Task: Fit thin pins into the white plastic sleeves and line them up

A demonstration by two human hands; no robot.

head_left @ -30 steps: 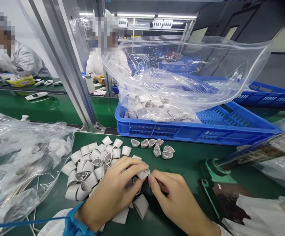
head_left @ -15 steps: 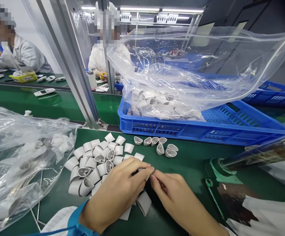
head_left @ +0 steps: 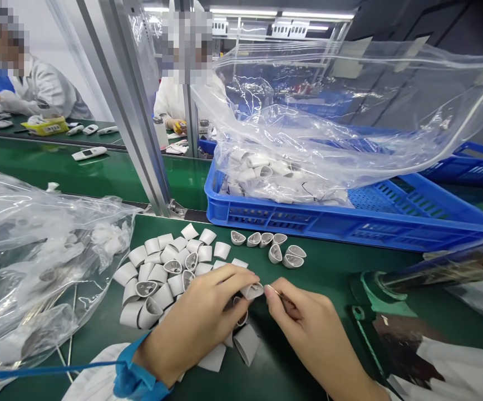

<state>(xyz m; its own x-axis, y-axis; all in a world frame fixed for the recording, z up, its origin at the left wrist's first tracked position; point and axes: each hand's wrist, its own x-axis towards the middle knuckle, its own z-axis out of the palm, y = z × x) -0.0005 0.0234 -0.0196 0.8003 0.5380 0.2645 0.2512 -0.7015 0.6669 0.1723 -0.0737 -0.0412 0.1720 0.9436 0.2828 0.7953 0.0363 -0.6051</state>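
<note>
Between thumb and fingers, my left hand (head_left: 208, 306) holds a small white hollow cap (head_left: 252, 291), its open end facing right. My right hand (head_left: 304, 317) is just right of that cap, fingertips pinched on a thin metallic piece (head_left: 275, 292), too small to make out fully. Many similar white caps (head_left: 158, 273) lie in a pile on the green table, left of and beneath my left hand. Several more caps (head_left: 266, 239) stand with openings up in a loose group beyond my hands.
A blue crate (head_left: 266, 217) at the back holds a clear bag (head_left: 291, 128) of white parts. Another plastic bag (head_left: 37, 250) lies left. A metal post (head_left: 128, 106) rises behind the pile. A green metal fixture (head_left: 381, 301) stands right. Two people work beyond.
My hands have moved slightly apart, showing the cap's open end and the thin piece at my right fingertips. The view has shifted a little; a white device on the green line moved right.
</note>
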